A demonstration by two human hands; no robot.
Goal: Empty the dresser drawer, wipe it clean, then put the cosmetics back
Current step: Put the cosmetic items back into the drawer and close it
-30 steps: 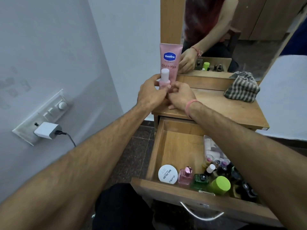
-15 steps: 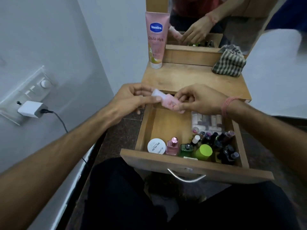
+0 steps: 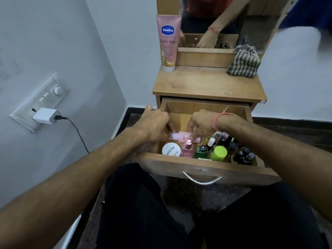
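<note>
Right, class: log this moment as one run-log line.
stage: putting cosmetics back | hands: left hand and right hand hold small pink bottle in drawer | dresser top: pink tube, cloth

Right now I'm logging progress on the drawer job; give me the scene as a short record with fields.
drawer: open, cosmetics along its front
left hand: holds pink bottle by its white-cap end
right hand: holds the bottle's other end
bottle: lying sideways, low in the drawer
dresser top: Vaseline tube upright, striped cloth
stage: putting cosmetics back
</note>
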